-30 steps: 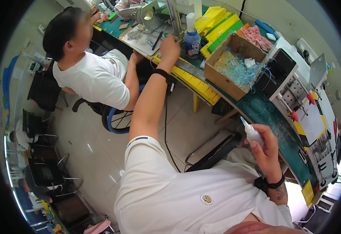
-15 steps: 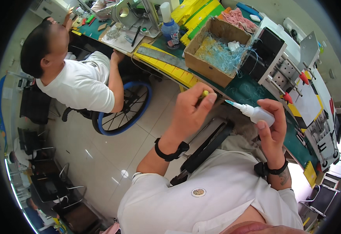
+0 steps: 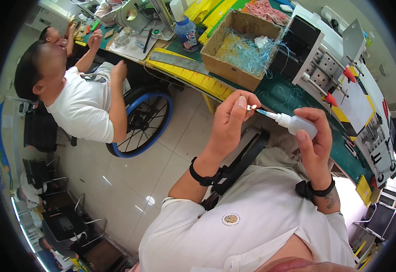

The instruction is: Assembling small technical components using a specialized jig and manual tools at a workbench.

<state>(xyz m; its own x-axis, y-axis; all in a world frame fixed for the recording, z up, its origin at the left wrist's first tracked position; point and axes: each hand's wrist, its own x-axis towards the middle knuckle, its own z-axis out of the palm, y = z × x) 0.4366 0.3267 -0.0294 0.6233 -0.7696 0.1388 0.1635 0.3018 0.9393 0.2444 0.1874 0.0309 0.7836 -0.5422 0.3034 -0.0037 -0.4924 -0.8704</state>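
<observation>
My left hand (image 3: 230, 119) pinches a small pale piece (image 3: 251, 107) between thumb and fingers; it is too small to name. In my right hand (image 3: 316, 140) is a white squeeze bottle (image 3: 301, 126) with a thin blue-green needle tip (image 3: 262, 111). The bottle lies nearly level, its tip pointing left at the small piece. Tip and piece are very close; whether they touch I cannot tell. Both hands are held up in front of my lap, just off the bench edge.
A cardboard box (image 3: 227, 67) of blue strands stands on the green bench, beside a blue bottle (image 3: 187, 35) and a metal ruler (image 3: 180, 61). Metal fixtures with red-tipped clamps (image 3: 330, 99) stand at right. A co-worker (image 3: 82, 102) sits left by a blue-rimmed wheel (image 3: 148, 119).
My left hand has turned and moved slightly right, bringing the pinched piece to the needle tip. The right hand holds the bottle almost where it was. The co-worker has raised a hand.
</observation>
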